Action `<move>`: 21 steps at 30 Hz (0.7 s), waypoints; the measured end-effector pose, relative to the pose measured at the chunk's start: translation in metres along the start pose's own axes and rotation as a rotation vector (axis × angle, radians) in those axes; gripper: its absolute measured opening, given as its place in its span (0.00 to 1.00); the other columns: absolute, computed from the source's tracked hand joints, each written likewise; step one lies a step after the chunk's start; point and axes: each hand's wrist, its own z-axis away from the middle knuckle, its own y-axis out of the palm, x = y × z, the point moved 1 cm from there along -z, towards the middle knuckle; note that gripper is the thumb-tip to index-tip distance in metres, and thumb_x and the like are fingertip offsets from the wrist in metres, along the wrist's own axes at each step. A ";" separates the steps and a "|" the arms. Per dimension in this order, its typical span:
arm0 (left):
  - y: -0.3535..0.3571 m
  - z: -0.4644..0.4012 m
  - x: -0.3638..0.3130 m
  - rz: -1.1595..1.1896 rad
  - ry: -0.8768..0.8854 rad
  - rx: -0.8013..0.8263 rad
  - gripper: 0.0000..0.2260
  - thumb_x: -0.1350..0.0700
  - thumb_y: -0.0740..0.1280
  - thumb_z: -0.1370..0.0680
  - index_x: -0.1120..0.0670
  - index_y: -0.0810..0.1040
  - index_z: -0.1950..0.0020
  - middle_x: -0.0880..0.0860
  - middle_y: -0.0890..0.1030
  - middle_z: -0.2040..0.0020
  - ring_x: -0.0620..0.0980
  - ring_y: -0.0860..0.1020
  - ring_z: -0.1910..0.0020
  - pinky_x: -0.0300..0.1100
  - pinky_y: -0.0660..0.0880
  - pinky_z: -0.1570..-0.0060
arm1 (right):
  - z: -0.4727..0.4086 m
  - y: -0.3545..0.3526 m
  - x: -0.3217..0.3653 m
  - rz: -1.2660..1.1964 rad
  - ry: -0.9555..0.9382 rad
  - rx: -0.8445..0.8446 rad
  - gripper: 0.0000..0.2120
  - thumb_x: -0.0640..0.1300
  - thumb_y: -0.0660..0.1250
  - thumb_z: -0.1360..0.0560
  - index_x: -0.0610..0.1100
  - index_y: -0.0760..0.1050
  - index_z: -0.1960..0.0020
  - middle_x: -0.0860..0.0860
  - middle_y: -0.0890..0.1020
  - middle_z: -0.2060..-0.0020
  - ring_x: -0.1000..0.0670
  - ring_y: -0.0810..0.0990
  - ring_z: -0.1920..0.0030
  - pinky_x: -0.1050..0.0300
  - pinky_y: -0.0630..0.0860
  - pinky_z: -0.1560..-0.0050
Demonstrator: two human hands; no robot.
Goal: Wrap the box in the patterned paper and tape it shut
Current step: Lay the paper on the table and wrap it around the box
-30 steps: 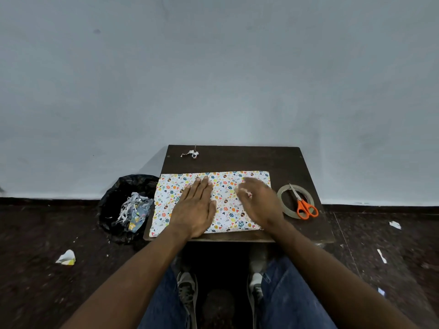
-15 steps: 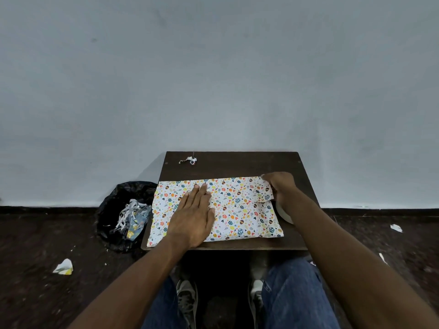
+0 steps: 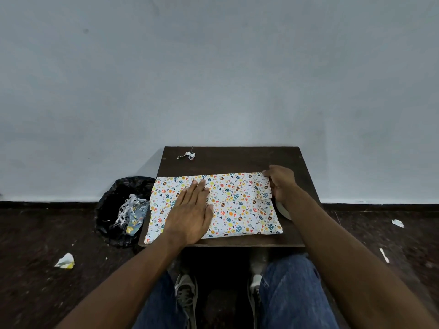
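Here the patterned paper (image 3: 237,210) covers the box on the table (image 3: 237,160); the left hand (image 3: 190,214) presses flat, the right hand (image 3: 281,184) pinches its folded end, hiding the tape roll (image 3: 282,211); a bin (image 3: 123,210) stands left.

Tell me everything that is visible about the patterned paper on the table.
The patterned paper is white, printed with small coloured eggs, hearts and leaves. It lies flat across the near half of the dark table, wrapped over something that stays hidden. The left hand presses flat on its left part. The right hand grips the far right end, where a flap is folded over. Its near left corner reaches the table's edge. No tape shows on it.
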 end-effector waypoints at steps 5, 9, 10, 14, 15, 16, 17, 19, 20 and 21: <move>0.001 0.000 0.001 0.001 0.000 0.007 0.36 0.41 0.33 0.23 0.56 0.56 0.21 0.53 0.50 0.19 0.50 0.45 0.20 0.43 0.37 0.26 | 0.013 -0.010 -0.002 0.337 -0.047 0.205 0.31 0.40 0.70 0.23 0.41 0.61 0.24 0.41 0.74 0.33 0.40 0.76 0.39 0.48 0.76 0.54; 0.000 0.000 0.001 0.019 -0.001 0.006 0.37 0.41 0.33 0.23 0.57 0.57 0.21 0.54 0.50 0.19 0.50 0.46 0.20 0.44 0.38 0.26 | 0.022 -0.016 -0.006 0.443 -0.043 0.279 0.32 0.41 0.71 0.24 0.43 0.60 0.24 0.43 0.74 0.34 0.40 0.77 0.38 0.47 0.76 0.56; 0.000 0.001 0.001 0.018 -0.002 0.013 0.37 0.41 0.33 0.24 0.57 0.57 0.21 0.53 0.50 0.19 0.50 0.46 0.20 0.44 0.38 0.26 | 0.024 -0.016 -0.007 0.457 -0.040 0.288 0.32 0.40 0.71 0.24 0.44 0.60 0.25 0.42 0.75 0.34 0.40 0.77 0.39 0.48 0.76 0.57; -0.002 0.001 0.000 0.031 -0.007 0.015 0.38 0.40 0.33 0.24 0.57 0.57 0.21 0.53 0.50 0.19 0.50 0.46 0.20 0.44 0.38 0.25 | 0.027 -0.017 -0.011 0.467 -0.057 0.260 0.34 0.33 0.70 0.25 0.45 0.60 0.24 0.42 0.75 0.34 0.41 0.78 0.41 0.51 0.76 0.62; -0.002 0.001 0.000 0.029 -0.007 0.017 0.37 0.40 0.33 0.24 0.57 0.57 0.21 0.53 0.50 0.19 0.50 0.46 0.20 0.44 0.38 0.25 | 0.026 -0.019 -0.012 0.450 -0.075 0.227 0.36 0.31 0.71 0.26 0.45 0.59 0.23 0.42 0.73 0.32 0.40 0.78 0.40 0.52 0.76 0.61; -0.001 0.001 0.000 0.026 -0.006 0.019 0.37 0.40 0.32 0.24 0.57 0.56 0.21 0.53 0.50 0.19 0.50 0.45 0.20 0.44 0.38 0.25 | 0.023 -0.021 -0.013 0.433 -0.093 0.194 0.39 0.30 0.71 0.27 0.47 0.58 0.22 0.42 0.72 0.31 0.40 0.78 0.39 0.52 0.78 0.61; -0.001 0.001 0.001 0.027 -0.006 0.021 0.37 0.40 0.32 0.24 0.56 0.56 0.21 0.53 0.50 0.19 0.50 0.45 0.20 0.44 0.38 0.25 | 0.021 -0.022 -0.013 0.412 -0.111 0.171 0.40 0.30 0.72 0.27 0.49 0.58 0.22 0.42 0.71 0.29 0.40 0.78 0.38 0.51 0.79 0.60; -0.001 0.000 0.001 0.028 -0.007 0.024 0.37 0.40 0.32 0.24 0.56 0.56 0.21 0.53 0.49 0.19 0.50 0.45 0.20 0.44 0.38 0.25 | 0.021 -0.022 -0.015 0.446 -0.162 0.126 0.43 0.31 0.73 0.29 0.52 0.58 0.22 0.43 0.72 0.29 0.41 0.79 0.39 0.46 0.82 0.54; -0.001 0.000 0.001 0.024 -0.008 0.026 0.37 0.40 0.32 0.24 0.56 0.55 0.20 0.53 0.49 0.19 0.50 0.44 0.20 0.44 0.38 0.25 | 0.021 -0.021 -0.015 0.489 -0.187 0.109 0.43 0.32 0.74 0.29 0.53 0.58 0.22 0.42 0.73 0.31 0.41 0.79 0.40 0.45 0.83 0.51; -0.001 0.000 0.001 0.020 -0.008 0.028 0.37 0.41 0.32 0.24 0.56 0.55 0.20 0.53 0.48 0.19 0.49 0.44 0.20 0.44 0.38 0.25 | 0.021 -0.020 -0.015 0.530 -0.223 0.090 0.43 0.32 0.75 0.29 0.53 0.58 0.22 0.42 0.75 0.32 0.43 0.80 0.41 0.46 0.83 0.51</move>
